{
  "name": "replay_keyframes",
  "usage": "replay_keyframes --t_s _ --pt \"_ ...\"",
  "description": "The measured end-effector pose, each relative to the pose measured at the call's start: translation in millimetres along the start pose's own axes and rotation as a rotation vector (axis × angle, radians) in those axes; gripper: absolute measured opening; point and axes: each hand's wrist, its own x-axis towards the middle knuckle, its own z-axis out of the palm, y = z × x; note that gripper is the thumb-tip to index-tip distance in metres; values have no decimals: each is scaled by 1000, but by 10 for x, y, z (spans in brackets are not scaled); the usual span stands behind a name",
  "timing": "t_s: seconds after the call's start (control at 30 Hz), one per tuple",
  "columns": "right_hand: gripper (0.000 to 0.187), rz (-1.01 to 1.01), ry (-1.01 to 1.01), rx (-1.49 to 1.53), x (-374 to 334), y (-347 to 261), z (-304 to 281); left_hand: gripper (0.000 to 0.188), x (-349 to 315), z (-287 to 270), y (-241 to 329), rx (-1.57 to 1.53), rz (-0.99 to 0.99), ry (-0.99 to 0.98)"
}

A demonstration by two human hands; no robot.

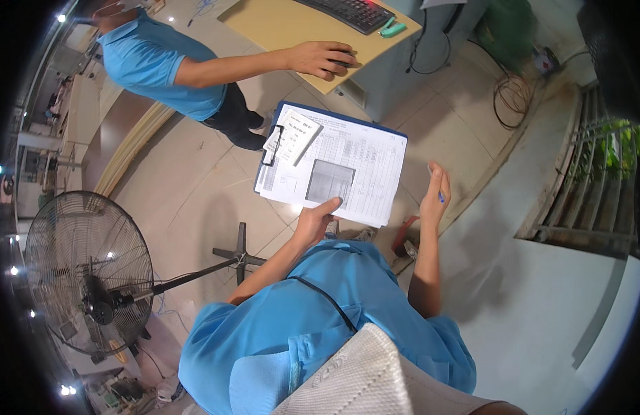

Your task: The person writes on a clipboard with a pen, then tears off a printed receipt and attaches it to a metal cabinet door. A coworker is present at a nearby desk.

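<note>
My left hand [316, 225] grips the near edge of a blue clipboard [278, 108], thumb on top. Under its black clip lie printed sheets with a table [365, 162] and a grey printed block. Small white slips [292, 136] sit over them near the clip. Off to the right of the board, my right hand [436, 196] is raised and closed around a pen [441, 197]; only its blue end shows clearly. This hand does not touch the papers.
A co-worker in a blue shirt [157, 66] rests a hand on a mouse at a yellow desk [264, 28] with a black keyboard [351, 12] and a green stapler-like object [393, 29]. A large fan [88, 277] stands left; a barred window [582, 173] is right.
</note>
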Motion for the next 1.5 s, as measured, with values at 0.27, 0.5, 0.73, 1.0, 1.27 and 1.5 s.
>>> replay_keyframes --t_s 0.27,0.5,0.73,1.0,1.27,1.5 --pt "43 359 -242 16 -103 944 179 61 -111 -200 -176 73 83 124" --pt "45 324 -476 -413 -1036 1552 1170 58 -140 -1207 145 -183 37 93" --pt "46 483 -538 -619 -1889 1979 1884 44 317 -2660 938 -632 -130 147" --pt "46 661 -320 -816 -2560 1659 3257 31 1284 -4198 2487 -401 -174 131" --pt "47 739 -264 -776 -2370 1276 4407 22 1745 -4852 2919 -419 -247 125" --pt "34 575 -265 -543 -2263 1416 4945 19 1655 -5099 2764 -535 -259 198"
